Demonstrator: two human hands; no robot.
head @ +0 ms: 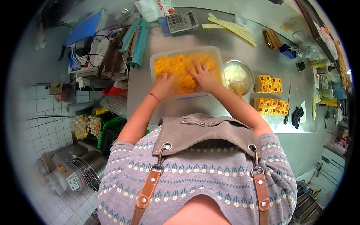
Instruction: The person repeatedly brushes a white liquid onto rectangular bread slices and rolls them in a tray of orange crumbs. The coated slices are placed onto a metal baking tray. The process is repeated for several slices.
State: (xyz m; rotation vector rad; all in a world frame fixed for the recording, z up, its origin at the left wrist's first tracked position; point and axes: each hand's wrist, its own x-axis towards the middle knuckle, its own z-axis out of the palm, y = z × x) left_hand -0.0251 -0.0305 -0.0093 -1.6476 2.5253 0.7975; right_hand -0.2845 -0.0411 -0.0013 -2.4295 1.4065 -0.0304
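A clear plastic tub [152, 67] filled with orange-yellow crumbs [180, 66] stands on the steel worktop before me. My left hand [166, 84] reaches into its near left part, its fingers partly sunk in the crumbs and blurred. Spread over the crumbs on the right side, my right hand [204, 76] touches them with its fingers apart. Whether either hand has crumbs in its grasp cannot be told. Just right of the tub, a metal bowl [252, 81] holds white cream [234, 71] and a brush [237, 87] that leans against its rim.
Two topped loaves [268, 83] [273, 106], a long knife [286, 119] and a black crumpled thing [297, 116] lie to the right. Behind the tub are a calculator-like keypad device [181, 22] and pale yellow strips [233, 26]. A teal sealer-like device [139, 42] stands left.
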